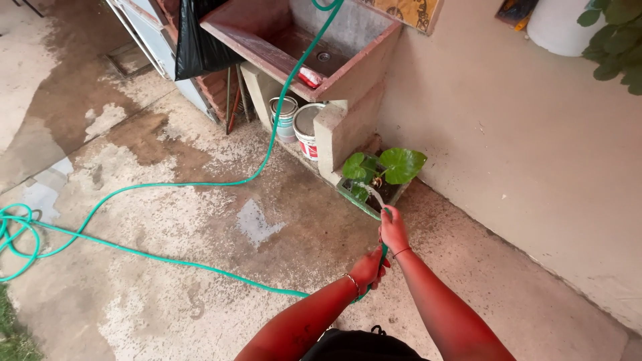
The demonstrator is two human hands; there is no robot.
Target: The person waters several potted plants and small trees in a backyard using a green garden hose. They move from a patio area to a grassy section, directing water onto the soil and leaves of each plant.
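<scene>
My right hand (393, 229) grips the end of a green garden hose (167, 259), and a thin stream of water arcs from it into a potted plant (382, 168) with broad green leaves against the wall. My left hand (368, 267) holds the same hose a little further back, just below the right hand. The hose runs left across the wet concrete floor, loops at the far left edge, and climbs up to a reddish stone sink (304, 41).
Two paint buckets (297, 124) stand under the sink beside a concrete support. A black plastic bag (199, 40) hangs at the sink's left. A beige wall (521, 147) runs along the right. Grass shows at the bottom left corner (10, 334).
</scene>
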